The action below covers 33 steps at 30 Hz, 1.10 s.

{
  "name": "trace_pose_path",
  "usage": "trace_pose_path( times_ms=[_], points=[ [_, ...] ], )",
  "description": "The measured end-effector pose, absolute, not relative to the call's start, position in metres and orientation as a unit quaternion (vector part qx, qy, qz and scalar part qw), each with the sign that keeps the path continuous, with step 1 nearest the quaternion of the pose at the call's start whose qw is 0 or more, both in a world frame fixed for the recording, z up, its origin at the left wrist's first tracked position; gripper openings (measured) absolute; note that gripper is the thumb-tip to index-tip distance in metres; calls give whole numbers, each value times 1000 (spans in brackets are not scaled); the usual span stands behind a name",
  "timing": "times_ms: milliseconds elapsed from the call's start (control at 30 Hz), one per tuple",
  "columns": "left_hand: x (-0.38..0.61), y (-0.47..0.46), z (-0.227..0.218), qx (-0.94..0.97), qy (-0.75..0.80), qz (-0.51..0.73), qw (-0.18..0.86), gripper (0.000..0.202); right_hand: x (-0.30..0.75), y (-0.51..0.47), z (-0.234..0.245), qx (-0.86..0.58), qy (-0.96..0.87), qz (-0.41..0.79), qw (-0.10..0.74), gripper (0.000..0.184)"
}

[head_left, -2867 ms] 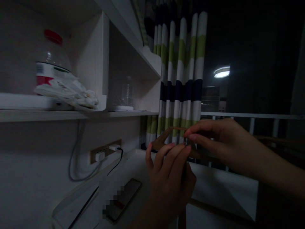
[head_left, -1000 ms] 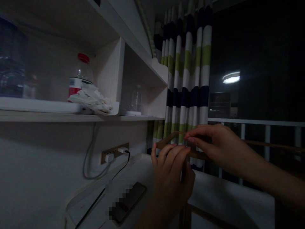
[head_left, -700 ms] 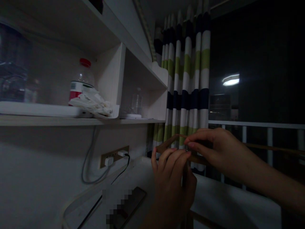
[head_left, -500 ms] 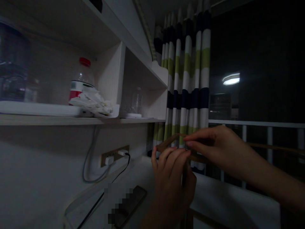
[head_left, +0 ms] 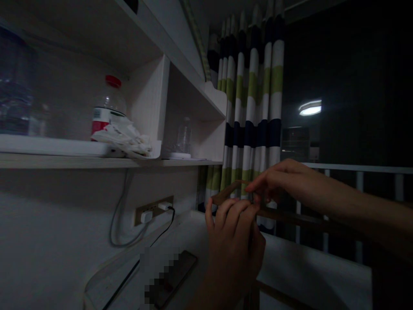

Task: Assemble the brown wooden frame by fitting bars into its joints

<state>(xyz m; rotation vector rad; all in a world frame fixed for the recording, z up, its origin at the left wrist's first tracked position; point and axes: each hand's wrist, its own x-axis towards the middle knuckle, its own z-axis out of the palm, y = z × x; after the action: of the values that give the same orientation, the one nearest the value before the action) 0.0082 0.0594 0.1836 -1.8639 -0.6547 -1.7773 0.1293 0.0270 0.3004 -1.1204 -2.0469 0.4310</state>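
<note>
In dim light my left hand (head_left: 234, 243) is closed round the upright of a brown wooden frame (head_left: 290, 217), its fingertips up at the joint with the top bar. My right hand (head_left: 280, 183) comes in from the right and pinches something small at that same joint; I cannot make out what it is. The frame's top bar runs from near the curtain out to the right, and its far end is lost in the dark.
A white shelf (head_left: 97, 161) at the left carries a red-capped plastic bottle (head_left: 108, 105), a crumpled white bag (head_left: 124, 137) and a clear bottle (head_left: 183, 135). Below are a wall socket (head_left: 153, 209) with plugs and cables, a phone (head_left: 172, 277), a striped curtain (head_left: 251, 107) and a white railing (head_left: 355, 168).
My right hand has turned at the wrist, its fingers now pointing more downward onto the joint. My left hand keeps its grip. The view has shifted slightly.
</note>
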Motion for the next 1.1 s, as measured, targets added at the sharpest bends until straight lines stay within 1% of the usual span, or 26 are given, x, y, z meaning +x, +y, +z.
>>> trace_pose_path(
  times_ms=[133,233,367,433,567,633,700,800,867,1000,1033,1100],
  points=[
    [9,59,183,-675,-240,-654,245,26,137,30,313,-393,-866,170,259,22],
    [9,60,182,-675,-237,-653,249,25,137,35,316,-364,-891,145,229,15],
    [9,59,182,-678,-246,-648,242,25,131,48,314,-392,-882,103,241,15],
    [9,58,181,-685,-251,-642,237,26,128,54,311,-403,-876,108,243,14],
    [9,56,178,-692,-267,-627,240,27,125,61,304,-394,-853,191,282,20],
    [8,55,177,-688,-273,-624,253,26,126,62,300,-393,-840,230,295,17],
    [7,56,177,-685,-276,-619,268,27,127,64,296,-401,-835,239,291,13],
    [6,56,177,-686,-279,-611,279,27,129,66,294,-421,-828,233,290,16],
    [7,55,176,-686,-286,-609,276,27,130,67,294,-431,-820,228,300,16],
    [8,53,176,-684,-304,-610,260,27,131,67,299,-435,-827,211,287,16],
    [8,52,175,-685,-303,-611,256,27,132,67,300,-441,-828,200,283,15],
    [7,52,175,-688,-298,-613,247,27,134,68,300,-458,-820,120,323,9]
  ],
)
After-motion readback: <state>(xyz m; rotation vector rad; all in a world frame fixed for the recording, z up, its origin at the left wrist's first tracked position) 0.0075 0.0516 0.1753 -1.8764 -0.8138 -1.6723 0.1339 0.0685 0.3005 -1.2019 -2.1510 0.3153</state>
